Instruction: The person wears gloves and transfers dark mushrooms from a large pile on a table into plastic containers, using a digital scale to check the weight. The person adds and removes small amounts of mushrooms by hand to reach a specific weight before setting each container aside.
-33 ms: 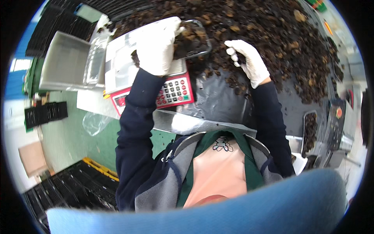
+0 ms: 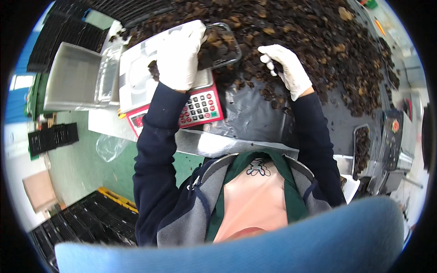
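Note:
My left hand (image 2: 178, 61), in a white glove, is over the red-and-white weighing scale (image 2: 200, 107). It appears closed on the left edge of a clear plastic tray (image 2: 239, 51) of dark, dried fungus-like pieces; its fingertips are partly hidden. A small dark clump (image 2: 154, 70) shows at the left side of this hand. My right hand (image 2: 287, 73), also gloved, hovers over the near edge of a broad heap of the same brown-black pieces (image 2: 309, 36). Its fingers are curled, with dark bits showing beside them, but whether it holds any is unclear.
Stacked clear trays (image 2: 73, 75) stand left of the scale. A filled tray (image 2: 362, 150) lies at the right, near a dark machine (image 2: 392, 132). Black crates (image 2: 82, 218) sit on the green floor at lower left, and a clear bag (image 2: 110, 146) hangs by the table edge.

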Available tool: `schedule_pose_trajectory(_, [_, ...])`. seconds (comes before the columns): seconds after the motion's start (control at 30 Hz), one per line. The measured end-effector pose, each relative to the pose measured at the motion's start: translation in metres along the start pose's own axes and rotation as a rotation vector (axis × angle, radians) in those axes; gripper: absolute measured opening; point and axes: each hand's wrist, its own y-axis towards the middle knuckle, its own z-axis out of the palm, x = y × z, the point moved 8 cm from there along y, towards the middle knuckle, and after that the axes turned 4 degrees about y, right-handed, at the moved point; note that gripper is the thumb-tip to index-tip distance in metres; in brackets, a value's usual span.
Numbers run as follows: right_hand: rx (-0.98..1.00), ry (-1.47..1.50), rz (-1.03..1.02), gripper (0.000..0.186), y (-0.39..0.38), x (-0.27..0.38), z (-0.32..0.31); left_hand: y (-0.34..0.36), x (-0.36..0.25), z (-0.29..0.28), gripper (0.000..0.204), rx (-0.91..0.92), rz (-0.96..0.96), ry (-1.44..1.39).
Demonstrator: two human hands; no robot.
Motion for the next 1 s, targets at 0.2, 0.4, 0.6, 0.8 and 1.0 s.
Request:
schedule_pose_trajectory(0.2, [-0.075,-0.315,0.016,0.026,-0.004,-0.012,-0.013,-0.014,-0.004,0.009,0.018,0.133,0.024,-0.070])
schedule_pose_trajectory(0.4, [0.138,-1.055,-0.156,0.038,-0.015,-0.038,0.060,-0.019,0.005,0.008,0.025,0.186,-0.095,-0.114])
schedule_pose_trajectory(0.6, [0.007,-1.233,-0.242,0.026,-0.010,-0.046,0.041,-0.037,0.035,-0.053,0.065,-0.002,-0.411,-0.445])
schedule_pose_trajectory(0.8, [-0.182,-0.826,-0.368,0.030,0.003,0.043,0.026,-0.114,0.118,-0.099,0.057,0.048,-0.730,-0.266])
schedule_pose_trajectory(1.0, [0.028,-0.653,-0.386,0.039,0.060,0.069,0.087,-0.148,0.153,-0.059,0.055,0.263,-0.933,-0.704])
